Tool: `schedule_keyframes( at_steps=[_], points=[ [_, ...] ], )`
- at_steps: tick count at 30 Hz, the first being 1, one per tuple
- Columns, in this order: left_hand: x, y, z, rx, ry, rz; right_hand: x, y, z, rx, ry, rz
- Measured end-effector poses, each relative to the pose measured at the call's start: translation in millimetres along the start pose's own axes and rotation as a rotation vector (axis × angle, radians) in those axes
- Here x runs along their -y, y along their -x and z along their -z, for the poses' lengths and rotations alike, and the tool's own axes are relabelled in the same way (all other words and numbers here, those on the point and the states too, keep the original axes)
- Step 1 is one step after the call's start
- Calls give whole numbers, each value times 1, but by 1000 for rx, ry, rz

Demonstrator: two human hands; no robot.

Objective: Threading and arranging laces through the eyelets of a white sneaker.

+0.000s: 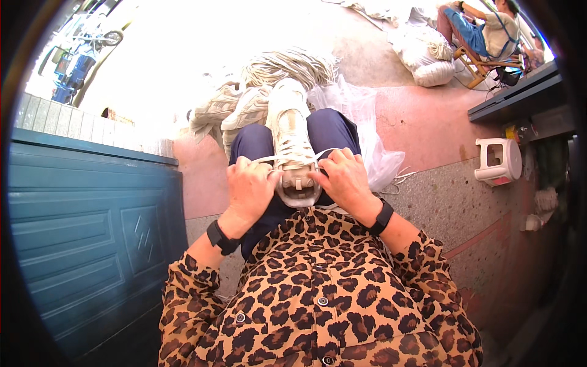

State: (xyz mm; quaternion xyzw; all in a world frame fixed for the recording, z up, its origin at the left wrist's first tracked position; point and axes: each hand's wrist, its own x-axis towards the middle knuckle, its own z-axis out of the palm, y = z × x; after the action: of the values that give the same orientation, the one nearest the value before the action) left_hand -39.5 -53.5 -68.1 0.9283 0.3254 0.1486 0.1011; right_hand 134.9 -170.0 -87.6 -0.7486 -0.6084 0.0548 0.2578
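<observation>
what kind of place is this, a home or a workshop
Probably an informal shoe workshop by an open doorway: a heap of pale sneakers, a bundle of white laces, stuffed white sacks, and another seated person.

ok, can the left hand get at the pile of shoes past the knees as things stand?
Probably not right away. The left hand is pinching a white lace on the sneaker in the lap, and the shoe pile lies beyond the knees; nothing blocks the way.

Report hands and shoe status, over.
Left hand and right hand each pinching white lace. Cream sneaker on lap. Nothing blocking.
</observation>
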Motion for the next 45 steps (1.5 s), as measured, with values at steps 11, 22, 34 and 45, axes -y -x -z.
schedule_keyframes(
  at_steps=[11,22,34,45],
  points=[
    [14,-4,-3,24,-74,-348,-20,-8,-4,36,-150,279],
    [-7,-17,7,-43,271,-258,5,-17,4,-90,-156,227],
    [-16,24,5,171,698,163,-32,-11,8,-165,-605,-444],
    [-23,-4,-14,59,135,-258,-14,-16,-12,-55,-621,-366]
  ],
)
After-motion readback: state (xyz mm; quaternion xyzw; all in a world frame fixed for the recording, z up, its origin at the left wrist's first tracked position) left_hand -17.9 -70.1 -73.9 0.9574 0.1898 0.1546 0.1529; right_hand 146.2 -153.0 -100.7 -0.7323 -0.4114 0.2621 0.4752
